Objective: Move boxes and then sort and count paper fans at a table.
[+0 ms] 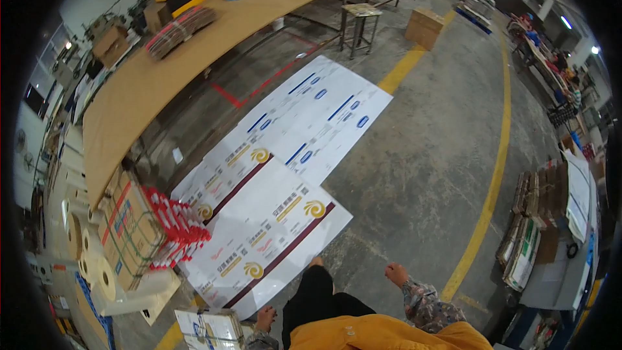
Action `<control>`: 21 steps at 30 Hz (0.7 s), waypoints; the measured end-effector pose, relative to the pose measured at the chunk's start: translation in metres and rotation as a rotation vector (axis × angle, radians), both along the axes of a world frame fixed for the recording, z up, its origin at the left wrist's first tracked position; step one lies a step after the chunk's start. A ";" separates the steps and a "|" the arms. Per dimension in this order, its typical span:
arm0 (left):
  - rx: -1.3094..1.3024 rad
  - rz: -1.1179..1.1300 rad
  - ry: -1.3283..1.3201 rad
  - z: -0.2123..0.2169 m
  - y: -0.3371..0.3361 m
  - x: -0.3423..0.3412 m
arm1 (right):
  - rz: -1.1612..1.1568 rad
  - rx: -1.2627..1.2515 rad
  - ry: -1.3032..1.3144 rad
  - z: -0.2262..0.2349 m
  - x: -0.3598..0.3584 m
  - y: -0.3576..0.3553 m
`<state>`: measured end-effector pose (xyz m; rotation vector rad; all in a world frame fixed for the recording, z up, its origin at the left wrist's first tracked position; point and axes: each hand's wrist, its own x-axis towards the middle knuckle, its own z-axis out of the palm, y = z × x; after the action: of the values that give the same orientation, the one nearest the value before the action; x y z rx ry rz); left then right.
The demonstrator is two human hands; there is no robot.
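Note:
My left hand [265, 318] hangs low beside my leg, fingers loosely bent and apart, holding nothing visible. It is nearest to a strapped stack of white printed cardboard [207, 329] and the edge of a large printed sheet [278, 233]. My right hand [396, 275] is out over the concrete floor, its fingers loosely curled with nothing seen in them. The large white sheet carries maroon bands and gold swirls. Beyond it lie a similar sheet [223, 178] and white sheets with blue print [317, 113], flat on the floor and partly overlapping.
A long brown-topped table [259, 0] runs along the left. Strapped cartons [133, 227], red-and-white bundles [175, 230] and white rolls [103, 277] stand at left. A stool [359, 23] and cardboard box [424, 28] are ahead. Cardboard bundles [523, 249] line the right, past a yellow floor line [502, 155].

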<state>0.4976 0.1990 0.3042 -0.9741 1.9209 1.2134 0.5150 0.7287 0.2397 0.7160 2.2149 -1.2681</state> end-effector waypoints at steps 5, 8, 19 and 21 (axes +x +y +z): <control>0.062 -0.113 0.039 0.012 0.095 -0.127 | -0.230 -0.059 0.127 0.035 -0.065 0.122; 0.070 -0.395 0.178 -0.008 0.124 -0.194 | -0.403 -0.119 0.092 0.045 -0.091 0.185; 0.205 -0.609 0.360 0.015 0.548 -0.574 | 0.384 0.250 -0.309 0.046 -0.077 0.320; 0.279 -0.653 0.393 0.051 0.662 -0.619 | 0.388 0.272 -0.275 0.029 -0.097 0.364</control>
<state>-0.1210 0.8605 0.3557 0.0631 2.0435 1.2697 0.4175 1.0931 0.2684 0.4880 2.1774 -0.6479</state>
